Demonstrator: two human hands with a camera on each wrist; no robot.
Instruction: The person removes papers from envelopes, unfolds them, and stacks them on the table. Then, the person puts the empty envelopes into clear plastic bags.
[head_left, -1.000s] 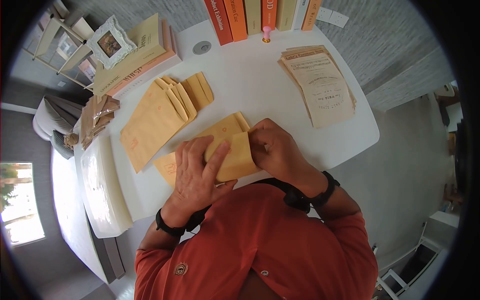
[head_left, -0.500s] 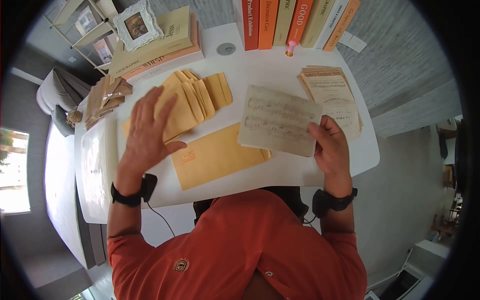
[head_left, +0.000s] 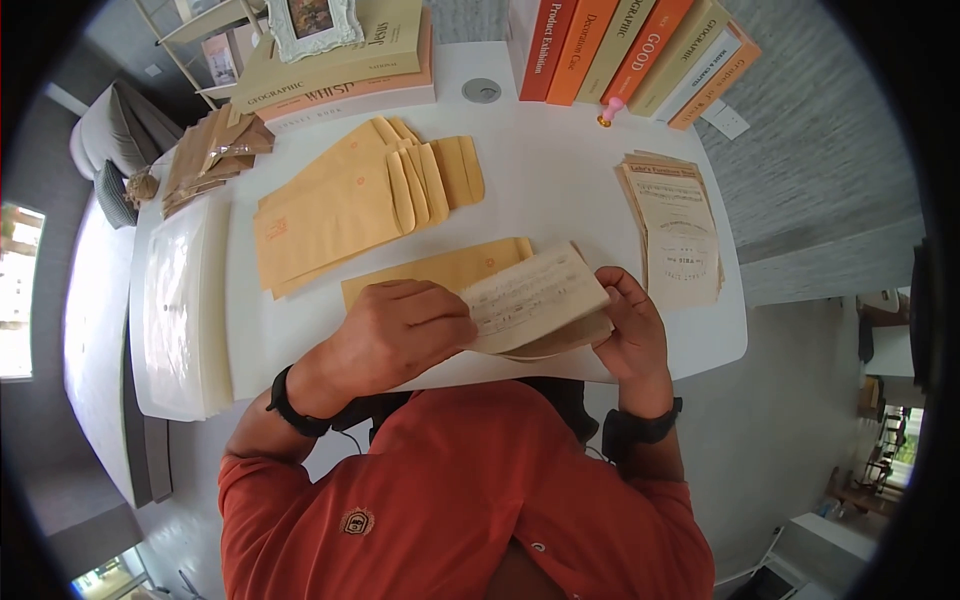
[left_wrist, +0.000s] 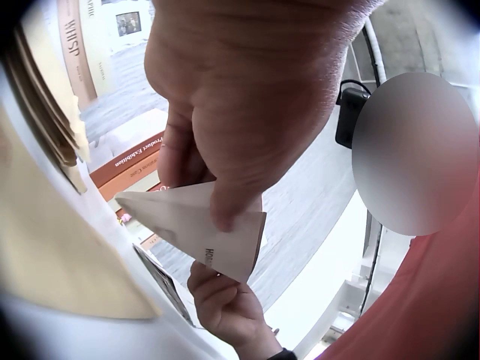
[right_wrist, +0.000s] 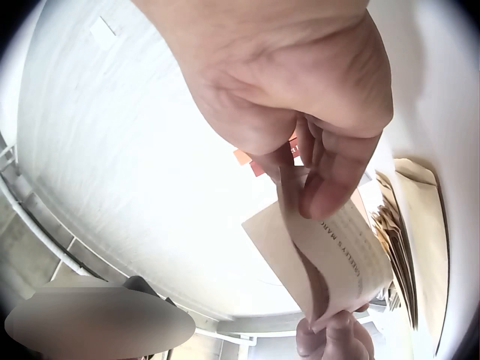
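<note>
Both hands hold a small stack of printed music sheets (head_left: 535, 300) above the near edge of the table. The left hand (head_left: 405, 335) pinches its left end, thumb on one face in the left wrist view. At the other end the right hand (head_left: 635, 325) pinches the sheets (right_wrist: 337, 240) between thumb and fingers. The sheets bow apart, with a gap between layers in the right wrist view. Partly behind the left hand and the sheets, a single yellow envelope (head_left: 430, 268) lies flat on the table.
Several yellow envelopes (head_left: 335, 215) lie fanned behind. A pile of printed papers (head_left: 680, 230) is at the right, a clear plastic stack (head_left: 185, 310) at the left, brown packets (head_left: 210, 155) at the back left. Books (head_left: 590, 55) and a pink-handled stamp (head_left: 611, 110) stand at the back.
The left hand has come from the left, above the envelopes, to the sheets and grips their left end. The right hand has moved down and slightly left with the sheets, which now tilt and bend.
</note>
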